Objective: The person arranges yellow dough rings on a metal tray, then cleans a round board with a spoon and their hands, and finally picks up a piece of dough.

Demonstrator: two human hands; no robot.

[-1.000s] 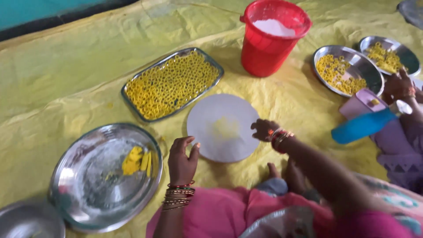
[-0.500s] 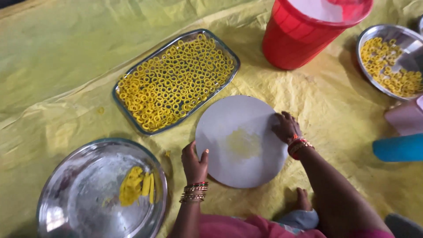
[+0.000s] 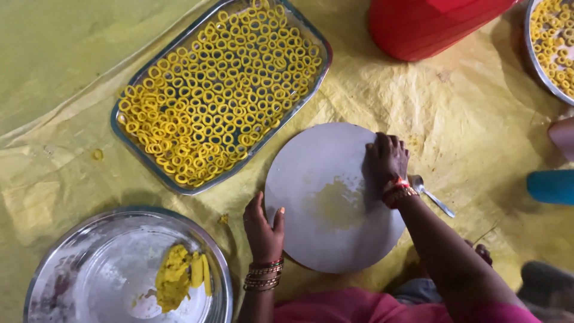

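The round white board point(image 3: 332, 197) lies at centre frame on the yellow sheet point(image 3: 454, 119). The left hand point(image 3: 263, 230) grips its left edge; the right hand point(image 3: 387, 160) rests flat, fingers spread, on its upper right rim. Compared with half a second ago, both hands sit closer on the board, apparently steadying it. A spoon point(image 3: 431, 194) lies just right; the ring-filled tray point(image 3: 221, 90) occupies upper left.

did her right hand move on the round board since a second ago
Yes. The right hand was off the round board, beside its right edge; now it rests flat on the board's upper right part. The left hand holds the left edge.
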